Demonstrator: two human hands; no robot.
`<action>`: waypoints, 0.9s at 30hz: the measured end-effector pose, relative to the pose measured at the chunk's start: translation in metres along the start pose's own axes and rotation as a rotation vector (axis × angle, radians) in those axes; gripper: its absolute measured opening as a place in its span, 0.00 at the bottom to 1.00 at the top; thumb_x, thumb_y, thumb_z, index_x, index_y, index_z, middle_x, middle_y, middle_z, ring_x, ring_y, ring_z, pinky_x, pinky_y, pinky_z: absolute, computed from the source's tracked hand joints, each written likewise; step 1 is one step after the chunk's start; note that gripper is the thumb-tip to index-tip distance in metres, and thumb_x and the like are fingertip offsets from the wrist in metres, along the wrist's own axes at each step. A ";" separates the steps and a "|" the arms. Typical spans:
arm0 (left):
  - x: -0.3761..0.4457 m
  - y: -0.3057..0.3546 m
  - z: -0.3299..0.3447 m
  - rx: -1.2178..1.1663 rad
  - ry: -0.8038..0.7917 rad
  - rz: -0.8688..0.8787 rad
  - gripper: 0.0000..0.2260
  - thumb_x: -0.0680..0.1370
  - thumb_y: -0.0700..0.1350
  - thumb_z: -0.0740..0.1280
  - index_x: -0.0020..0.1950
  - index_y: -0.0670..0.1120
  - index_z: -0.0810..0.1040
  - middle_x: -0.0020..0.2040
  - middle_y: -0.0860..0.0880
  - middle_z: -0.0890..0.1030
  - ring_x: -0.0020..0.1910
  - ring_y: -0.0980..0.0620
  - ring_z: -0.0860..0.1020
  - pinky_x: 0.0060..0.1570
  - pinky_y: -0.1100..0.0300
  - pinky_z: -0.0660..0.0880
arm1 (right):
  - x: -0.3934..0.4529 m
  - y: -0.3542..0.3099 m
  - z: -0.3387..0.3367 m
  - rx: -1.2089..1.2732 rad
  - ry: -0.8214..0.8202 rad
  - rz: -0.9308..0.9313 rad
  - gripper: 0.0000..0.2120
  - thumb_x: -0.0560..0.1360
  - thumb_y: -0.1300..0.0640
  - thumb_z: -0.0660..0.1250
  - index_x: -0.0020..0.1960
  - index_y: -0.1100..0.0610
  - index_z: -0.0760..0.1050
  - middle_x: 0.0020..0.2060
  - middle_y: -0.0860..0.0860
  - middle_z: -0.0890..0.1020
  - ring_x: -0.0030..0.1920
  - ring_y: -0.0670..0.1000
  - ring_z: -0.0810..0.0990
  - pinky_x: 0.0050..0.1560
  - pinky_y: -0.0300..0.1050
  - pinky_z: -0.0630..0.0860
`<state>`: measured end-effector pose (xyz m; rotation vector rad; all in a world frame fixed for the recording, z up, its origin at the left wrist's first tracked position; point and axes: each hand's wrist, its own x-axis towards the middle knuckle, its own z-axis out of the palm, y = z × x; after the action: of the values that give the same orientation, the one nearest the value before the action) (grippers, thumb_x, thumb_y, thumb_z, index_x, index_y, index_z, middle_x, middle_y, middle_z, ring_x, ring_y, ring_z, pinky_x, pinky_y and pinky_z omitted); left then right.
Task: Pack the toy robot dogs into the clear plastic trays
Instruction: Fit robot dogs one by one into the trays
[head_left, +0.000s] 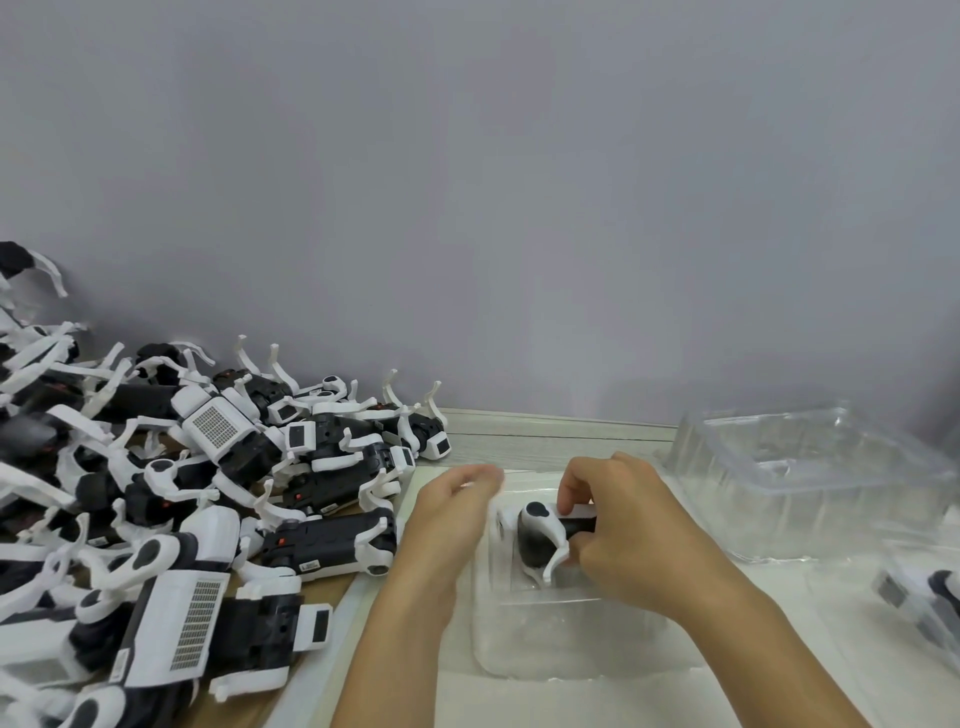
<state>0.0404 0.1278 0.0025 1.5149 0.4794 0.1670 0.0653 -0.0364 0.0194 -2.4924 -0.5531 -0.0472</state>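
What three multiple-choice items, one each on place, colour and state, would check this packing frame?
1. Where does the pile of toy robot dogs lie?
A. on the person's left
B. inside the stack of empty trays
C. behind the right hand

2. What colours are the dogs?
A. red and yellow
B. black and white
C. all grey

3. What is the right hand doing?
A. resting flat on the table
B. gripping a toy dog over the clear tray
C. lifting the stack of empty trays

Key: 1 A, the heap fills the left side, beside the left hand. 2 B, black bodies with white legs and heads. 3 B, its fingers curl round the toy dog above the clear tray, while the stack of empty trays stands untouched at right.
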 end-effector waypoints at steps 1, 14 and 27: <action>0.000 0.004 -0.002 -0.056 0.013 0.004 0.07 0.78 0.47 0.68 0.54 0.53 0.82 0.55 0.54 0.83 0.57 0.58 0.77 0.52 0.59 0.70 | 0.000 0.000 -0.001 -0.004 0.000 -0.001 0.14 0.68 0.61 0.67 0.41 0.42 0.69 0.46 0.42 0.70 0.49 0.46 0.71 0.42 0.36 0.70; -0.013 0.004 0.010 0.571 -0.213 0.365 0.03 0.74 0.49 0.73 0.45 0.58 0.81 0.59 0.67 0.69 0.68 0.62 0.66 0.62 0.64 0.60 | 0.001 0.001 -0.010 0.037 -0.060 -0.017 0.13 0.69 0.58 0.72 0.44 0.42 0.72 0.46 0.46 0.78 0.46 0.46 0.77 0.42 0.41 0.76; -0.015 0.005 0.008 0.575 -0.222 0.335 0.02 0.76 0.49 0.73 0.46 0.55 0.80 0.66 0.62 0.70 0.69 0.61 0.67 0.63 0.62 0.61 | -0.005 0.032 -0.057 -0.028 0.017 0.179 0.07 0.67 0.46 0.80 0.42 0.45 0.84 0.40 0.40 0.77 0.41 0.38 0.75 0.32 0.29 0.64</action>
<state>0.0313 0.1154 0.0102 2.1468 0.0876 0.1229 0.0786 -0.0936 0.0493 -2.5564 -0.3230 -0.0070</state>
